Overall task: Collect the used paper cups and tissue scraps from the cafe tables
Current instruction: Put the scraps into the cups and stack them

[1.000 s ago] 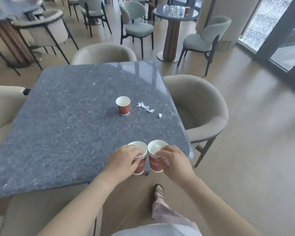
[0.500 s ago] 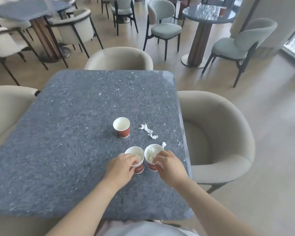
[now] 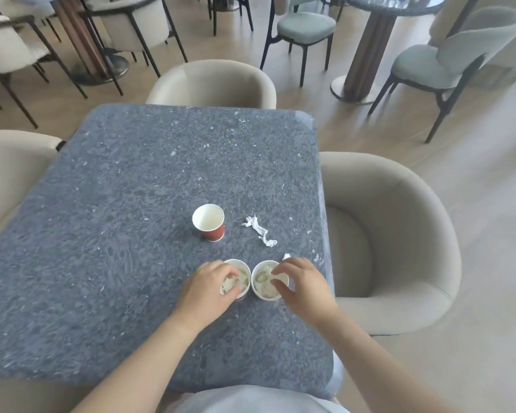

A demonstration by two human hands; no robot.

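Two red paper cups stand side by side on the grey stone table (image 3: 131, 204), both stuffed with crumpled tissue. My left hand (image 3: 207, 290) grips the rim of the left cup (image 3: 241, 278). My right hand (image 3: 303, 286) holds the right cup (image 3: 265, 283) by its rim, fingers curled over the edge. Beyond them an empty red cup (image 3: 209, 222) stands upright. To its right lies a twisted tissue scrap (image 3: 258, 231), and a small scrap (image 3: 286, 256) peeks out just past my right fingers.
Beige tub chairs surround the table: one at the far end (image 3: 213, 83), one on the right (image 3: 393, 242), one on the left (image 3: 6, 171). Further tables and chairs (image 3: 304, 28) stand behind on the wooden floor.
Both hands have carried the two cups from the table's near edge further onto the top and now rest there. The view has come closer to the table.
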